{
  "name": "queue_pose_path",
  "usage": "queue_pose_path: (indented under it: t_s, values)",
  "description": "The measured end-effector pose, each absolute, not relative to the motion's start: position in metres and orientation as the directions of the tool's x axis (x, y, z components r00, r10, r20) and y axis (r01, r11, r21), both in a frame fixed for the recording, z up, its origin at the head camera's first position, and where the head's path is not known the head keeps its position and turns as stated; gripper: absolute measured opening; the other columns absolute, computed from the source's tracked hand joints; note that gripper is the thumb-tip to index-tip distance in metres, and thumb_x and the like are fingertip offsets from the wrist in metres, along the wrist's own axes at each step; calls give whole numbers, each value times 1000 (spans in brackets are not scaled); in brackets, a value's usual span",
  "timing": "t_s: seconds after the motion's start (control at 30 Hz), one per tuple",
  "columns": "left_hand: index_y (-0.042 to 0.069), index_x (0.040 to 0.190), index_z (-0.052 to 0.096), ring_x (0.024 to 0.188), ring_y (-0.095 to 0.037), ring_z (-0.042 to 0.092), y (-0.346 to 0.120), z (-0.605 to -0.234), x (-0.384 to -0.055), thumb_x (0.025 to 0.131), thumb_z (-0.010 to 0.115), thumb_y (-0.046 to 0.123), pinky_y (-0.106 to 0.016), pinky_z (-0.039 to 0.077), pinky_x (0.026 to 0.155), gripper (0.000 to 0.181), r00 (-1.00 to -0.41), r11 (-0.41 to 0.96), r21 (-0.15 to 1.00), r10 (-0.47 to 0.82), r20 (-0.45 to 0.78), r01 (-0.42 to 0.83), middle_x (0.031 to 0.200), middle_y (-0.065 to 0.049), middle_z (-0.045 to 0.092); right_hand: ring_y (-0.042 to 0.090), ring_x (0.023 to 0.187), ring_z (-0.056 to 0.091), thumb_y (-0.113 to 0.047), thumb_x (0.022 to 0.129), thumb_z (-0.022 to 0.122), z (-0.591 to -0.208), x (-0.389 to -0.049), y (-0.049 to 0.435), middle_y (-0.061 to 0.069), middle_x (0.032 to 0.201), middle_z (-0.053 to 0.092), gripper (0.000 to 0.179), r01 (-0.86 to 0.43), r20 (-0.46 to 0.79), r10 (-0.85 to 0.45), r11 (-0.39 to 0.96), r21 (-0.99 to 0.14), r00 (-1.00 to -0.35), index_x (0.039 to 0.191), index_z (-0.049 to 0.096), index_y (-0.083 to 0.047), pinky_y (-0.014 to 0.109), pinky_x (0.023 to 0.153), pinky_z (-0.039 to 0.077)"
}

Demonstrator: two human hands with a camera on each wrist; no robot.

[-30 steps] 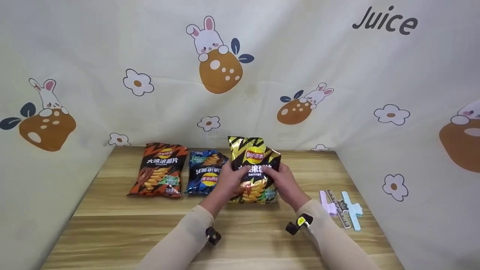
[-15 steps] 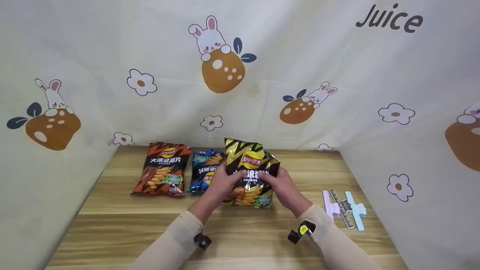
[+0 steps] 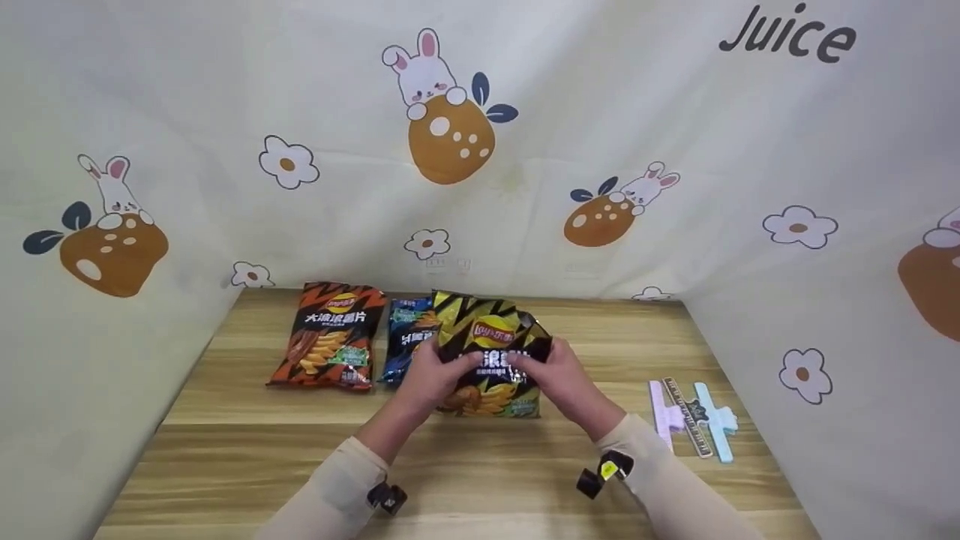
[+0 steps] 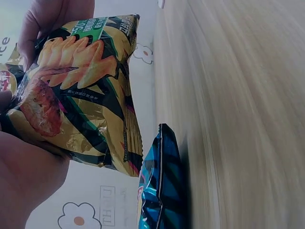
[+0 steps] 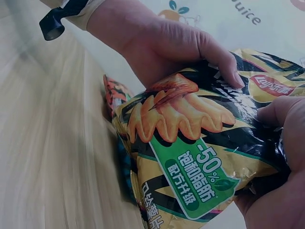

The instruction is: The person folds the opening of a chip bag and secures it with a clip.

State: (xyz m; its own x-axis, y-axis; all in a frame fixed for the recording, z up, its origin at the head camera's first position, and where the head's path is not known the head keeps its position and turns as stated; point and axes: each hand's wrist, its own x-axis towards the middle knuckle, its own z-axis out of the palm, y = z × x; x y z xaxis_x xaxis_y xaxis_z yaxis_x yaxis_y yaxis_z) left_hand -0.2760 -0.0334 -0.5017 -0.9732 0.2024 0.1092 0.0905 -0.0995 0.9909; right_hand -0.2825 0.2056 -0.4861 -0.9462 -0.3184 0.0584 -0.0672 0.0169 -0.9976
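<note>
A yellow-and-black potato chip bag [image 3: 493, 330] is held off the table between both hands, its printed front facing the camera. My left hand [image 3: 426, 384] grips its left side, thumb across the front. On the opposite side my right hand [image 3: 564, 384] grips it the same way. Both thumbs lie near the bag's middle, while most other fingers are hidden behind it. Its top edge dips toward the right corner. The left wrist view shows the bag's lower end above the tabletop.
Left of the held bag, an orange-and-black chip bag [image 3: 330, 337] and a partly covered blue chip bag [image 3: 409, 315] lie on the wooden table [image 3: 255, 465]. A purple clip [image 3: 664, 418], a dark patterned clip [image 3: 688, 418] and a light-blue clip [image 3: 716, 421] lie right. Printed cloth [image 3: 525, 67] hangs behind.
Both hands have drawn the yellow-and-black chip bag a little left and nearer, its top now lower in view. The left hand has shifted left more than the right.
</note>
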Motion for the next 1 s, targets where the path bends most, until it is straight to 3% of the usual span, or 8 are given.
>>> queue_pose_path:
  t_s: [0.3,0.53,1.0]
  values:
    - [-4,134,61,114,-30,73,-39,-504,-270,98,83,17,-40,61,102,47,-963,-126,982,211,168,144,124,-17,73,24,95,78,-8,96,82,-485,-277,200,15,110,80,39,-141,125,-298,33,-990,-946,129,71,8,39,85,67]
    - [0,141,63,122,-33,72,-43,-514,-270,98,85,18,-43,59,107,52,-948,-84,984,267,174,156,131,-16,74,28,101,79,-13,97,84,-497,-277,205,18,118,79,45,-140,109,-324,73,-987,-940,135,69,5,41,90,66]
    - [2,143,62,126,-33,70,-41,-538,-265,93,89,24,-49,56,111,62,-971,52,998,239,15,29,134,-14,72,31,107,78,-9,95,84,-528,-274,213,19,122,78,40,-141,87,-346,135,-981,-934,132,72,2,41,90,66]
